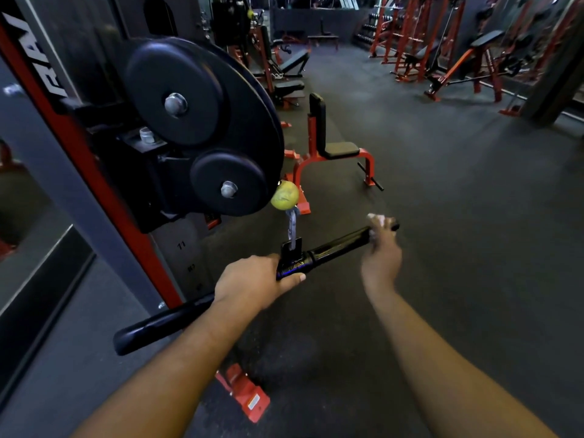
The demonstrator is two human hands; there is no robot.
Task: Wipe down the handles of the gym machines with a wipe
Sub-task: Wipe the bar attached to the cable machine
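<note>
Hands clamped: left (252, 284) on bar (335, 248), right (380, 248), blurred, around wipe (377, 220).

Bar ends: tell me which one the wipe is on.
The far right end, where the right hand holds the wipe; the near left end is untouched.

A gym — red benches (331, 153), cable pulleys (202, 121), rubber floor (458, 216).
</note>
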